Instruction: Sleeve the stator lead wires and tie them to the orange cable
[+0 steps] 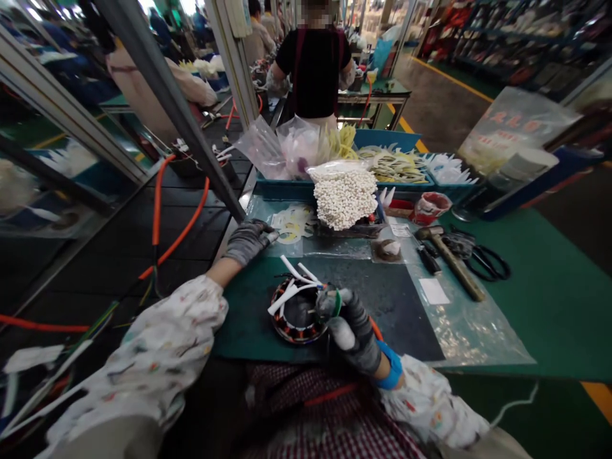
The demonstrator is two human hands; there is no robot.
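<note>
My left hand [247, 242], in a grey glove, reaches to the far left of the green table. Its fingers are stretched out, with the tips beside thin yellow and white flat pieces [292, 223] on plastic film. A motor stator [282, 326], a ring with copper windings, lies in front of me. White sleeves [292, 294] stick out over the ring from its wires. My right hand [354, 328], gloved and with a blue wristband, is closed at the ring's right side around the wire ends. A green band shows at its fingers. The exact pinch point is partly hidden.
A bundle of white tubes [345, 196] stands behind the stator, before blue bins [287, 187] of yellow and white pieces. A hammer [454, 264], scissors [488, 262] and a red cup [431, 207] are at right. A metal post [191, 127] rises at left. A co-worker [313, 70] stands ahead.
</note>
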